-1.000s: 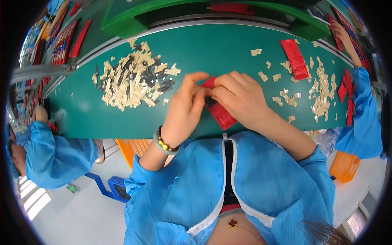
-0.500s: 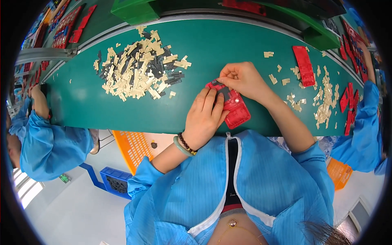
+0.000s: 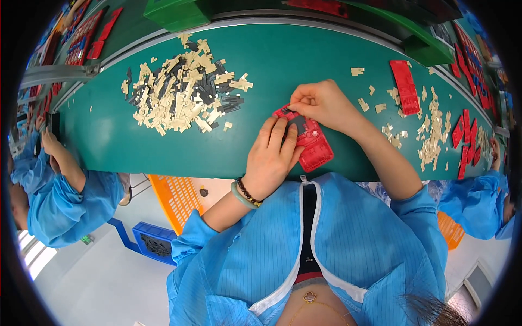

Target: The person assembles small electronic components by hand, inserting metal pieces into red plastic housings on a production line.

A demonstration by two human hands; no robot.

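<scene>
Red casing [image 3: 317, 156] likely light, stiff: grip its edges, your left hand [image 3: 269, 157] curled holding it, right hand [image 3: 325, 106] pinched, contents unclear.

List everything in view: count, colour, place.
Held part: one, red, beneath hands
Second part: one, red, table right
Other parts: several, red, far left and right
Mixed pile: one, cream and grey, table left
Loose pieces: many, cream, table right
Table: one, green, centre
Structure: parts visible, green, top
Baskets: two, orange, lower left and right
Bin: one, blue, lower left
Nearby sleeves: several, blue, both sides
Jacket: one, blue, lower centre
Bracelets: two, green and dark, left wrist
Left hand: one, bare, on held part
Right hand: one, bare, at held part's top
</scene>
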